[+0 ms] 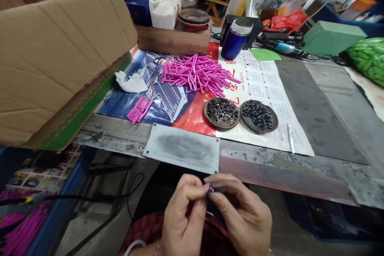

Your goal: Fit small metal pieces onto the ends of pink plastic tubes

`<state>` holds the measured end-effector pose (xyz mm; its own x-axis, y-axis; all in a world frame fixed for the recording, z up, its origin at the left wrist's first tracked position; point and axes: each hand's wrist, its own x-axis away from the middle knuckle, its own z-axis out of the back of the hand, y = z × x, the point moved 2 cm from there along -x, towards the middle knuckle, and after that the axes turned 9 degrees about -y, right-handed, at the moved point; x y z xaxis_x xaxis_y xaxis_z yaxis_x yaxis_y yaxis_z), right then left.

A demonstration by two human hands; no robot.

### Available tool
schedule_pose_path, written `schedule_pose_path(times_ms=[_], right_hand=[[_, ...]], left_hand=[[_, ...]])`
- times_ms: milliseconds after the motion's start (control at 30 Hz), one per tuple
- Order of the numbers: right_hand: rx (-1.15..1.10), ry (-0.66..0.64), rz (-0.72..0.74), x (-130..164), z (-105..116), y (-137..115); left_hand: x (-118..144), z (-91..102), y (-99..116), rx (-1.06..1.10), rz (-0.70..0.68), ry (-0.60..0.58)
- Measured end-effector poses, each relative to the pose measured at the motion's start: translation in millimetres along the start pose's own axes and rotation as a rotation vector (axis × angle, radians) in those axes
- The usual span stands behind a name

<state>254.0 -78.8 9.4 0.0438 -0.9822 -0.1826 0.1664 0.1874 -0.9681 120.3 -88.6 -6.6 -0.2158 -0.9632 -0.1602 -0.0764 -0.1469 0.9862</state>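
Close together in front of my lap, my left hand (186,212) and my right hand (241,214) are both closed in a pinch, their fingertips meeting. A small magenta piece (211,188) with a shiny spot shows between them; most of it is hidden by the fingers. Beyond the hands, a worn grey plate (183,148) is fixed at the bench edge. Behind it stand a round dish (221,126) of small dark and shiny metal parts and a second dish (258,129) of black pins. A large heap of magenta sticks (198,73) lies farther back, with a smaller bundle (140,109) to its left.
An open cardboard box (66,60) leans over the bench's left side. At the back are a blue tumbler (235,40), a wooden box (174,41) and a green block (333,37). A white pen-like tool (290,138) lies on the calendar sheet (270,88).
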Motion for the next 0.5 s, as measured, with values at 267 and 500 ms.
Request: schedule_pose_path(times_ms=[267,500], right_hand=[[-0.096,-0.020,-0.048,-3.2,-0.7,-2.4],[-0.236,0.179,-0.071,1.8,-22.4,8.2]], left_hand=[[3.5,-1.7,-4.8,-0.032,-0.004,0.029],[1.5,-6.5,-8.8,0.067,0.032,0.120]])
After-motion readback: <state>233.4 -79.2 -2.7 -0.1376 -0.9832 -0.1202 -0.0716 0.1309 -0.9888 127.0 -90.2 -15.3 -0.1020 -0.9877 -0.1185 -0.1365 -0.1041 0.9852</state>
